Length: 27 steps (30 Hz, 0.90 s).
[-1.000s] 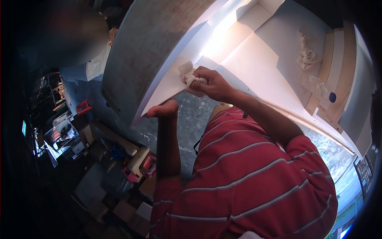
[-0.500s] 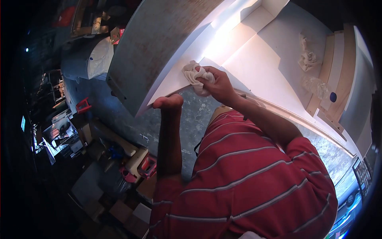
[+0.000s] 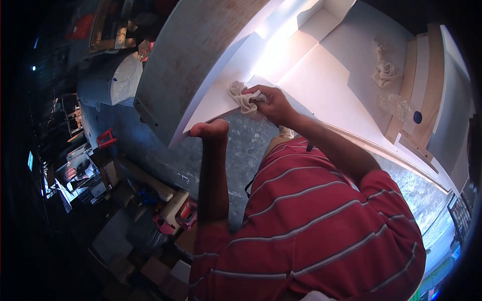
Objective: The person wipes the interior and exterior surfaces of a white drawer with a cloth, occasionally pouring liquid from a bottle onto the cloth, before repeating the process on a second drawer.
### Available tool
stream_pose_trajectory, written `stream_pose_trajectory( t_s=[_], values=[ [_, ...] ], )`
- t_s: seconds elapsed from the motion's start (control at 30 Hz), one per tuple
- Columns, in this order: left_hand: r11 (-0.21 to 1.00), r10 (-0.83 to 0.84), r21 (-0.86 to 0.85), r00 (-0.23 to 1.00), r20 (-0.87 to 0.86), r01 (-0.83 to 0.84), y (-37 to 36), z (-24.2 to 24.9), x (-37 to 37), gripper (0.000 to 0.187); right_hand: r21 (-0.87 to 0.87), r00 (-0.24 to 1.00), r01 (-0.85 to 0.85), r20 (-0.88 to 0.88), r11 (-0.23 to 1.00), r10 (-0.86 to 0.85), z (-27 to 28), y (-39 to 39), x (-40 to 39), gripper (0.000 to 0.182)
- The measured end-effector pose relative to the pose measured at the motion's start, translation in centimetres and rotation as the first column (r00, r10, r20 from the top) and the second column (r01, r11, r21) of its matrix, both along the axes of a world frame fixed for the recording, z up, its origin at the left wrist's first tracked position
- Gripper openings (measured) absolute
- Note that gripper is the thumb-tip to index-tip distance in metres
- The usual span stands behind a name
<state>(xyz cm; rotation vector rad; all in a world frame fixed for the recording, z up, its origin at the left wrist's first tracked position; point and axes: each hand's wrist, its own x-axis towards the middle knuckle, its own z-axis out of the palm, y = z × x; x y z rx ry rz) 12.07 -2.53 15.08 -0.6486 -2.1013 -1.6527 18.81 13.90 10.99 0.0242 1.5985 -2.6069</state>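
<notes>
My right hand (image 3: 276, 106) pinches a crumpled off-white cloth rag (image 3: 244, 98), which hangs against the inner face of a white furniture panel (image 3: 213, 103) near its lower edge. At that same edge, further left, my left hand (image 3: 211, 129) holds the panel from below; its fingers are mostly hidden. The panel belongs to a large white cabinet-like piece, with a brightly lit inside (image 3: 314, 70) and a worn grey-brown outer side (image 3: 193, 50).
More crumpled cloth (image 3: 385, 74) and a clear plastic bag (image 3: 394, 105) lie inside at the right, by wooden strips (image 3: 426, 85). A red stool (image 3: 106, 138) stands on the grey concrete floor (image 3: 170, 163). Boxes and clutter (image 3: 155, 268) fill the lower left.
The rag has shifted slightly left and hangs looser from my right hand. My left hand keeps its place at the panel edge. The whole view has moved slightly.
</notes>
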Motion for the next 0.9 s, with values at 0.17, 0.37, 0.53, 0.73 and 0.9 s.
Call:
stream_pose_trajectory(
  t_s=[0.17, 0.37, 0.53, 0.73, 0.9],
  values=[
    [1.0, -0.007, -0.001, 1.0, 0.014, 0.007, -0.3, -0.2, 0.2, 0.092, 0.067, 0.997, 0.076, -0.028, 0.995, -0.074, 2.0, -0.2, 0.2, 0.025],
    [1.0, -0.022, 0.008, 0.999, 0.028, 0.022, -0.2, -0.4, 0.4, 0.093, 0.141, 0.983, 0.174, -0.081, 0.975, -0.164, 1.6, -0.8, 1.1, 0.025],
    [1.0, -0.009, 0.015, 1.0, 0.025, 0.008, -0.2, -0.3, 0.0, 0.093, 0.32, 0.962, 0.234, -0.213, 0.918, -0.171, 0.1, -0.7, 1.3, 0.033],
    [1.0, 0.016, 0.016, 1.0, 0.021, -0.016, 0.1, 0.0, 0.0, 0.094, 0.297, 0.926, 0.332, -0.282, 0.895, -0.25, 0.9, -1.4, 1.1, 0.03],
    [0.999, 0.033, 0.023, 0.999, 0.008, -0.034, 0.4, 0.3, 0.0, 0.095, 0.381, 0.919, 0.333, -0.335, 0.863, -0.207, 1.1, -0.8, 0.9, 0.033]
  ],
)
